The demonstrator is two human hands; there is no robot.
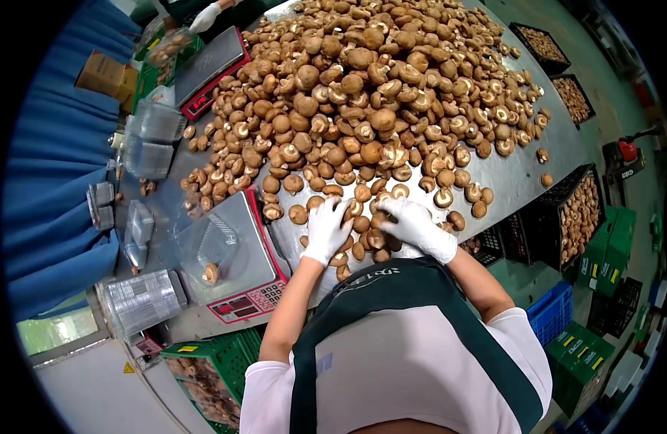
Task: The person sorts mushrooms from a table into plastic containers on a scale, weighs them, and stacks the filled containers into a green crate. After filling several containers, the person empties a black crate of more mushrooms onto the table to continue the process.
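Observation:
Brown shiitake mushrooms [348, 79] are heaped high on the metal table, and loose ones lie near its front edge. My left hand [328, 230], in a white glove, curls its fingers around a mushroom [356, 208] at the front of the heap. My right hand [418, 226], gloved the same way, reaches in from the right with its fingers bent against another mushroom [375, 239]. More mushrooms lie between the two hands. Left of my hands, a clear plastic tray [216, 242] with a single mushroom in it rests on a red-edged digital scale [255, 278].
Stacked clear trays [145, 296] stand at the table's left edge. A second scale [210, 72] is farther back, near a co-worker's gloved hand [205, 18]. Black crates [581, 217] of mushrooms line the right side. A green crate [210, 376] is below left.

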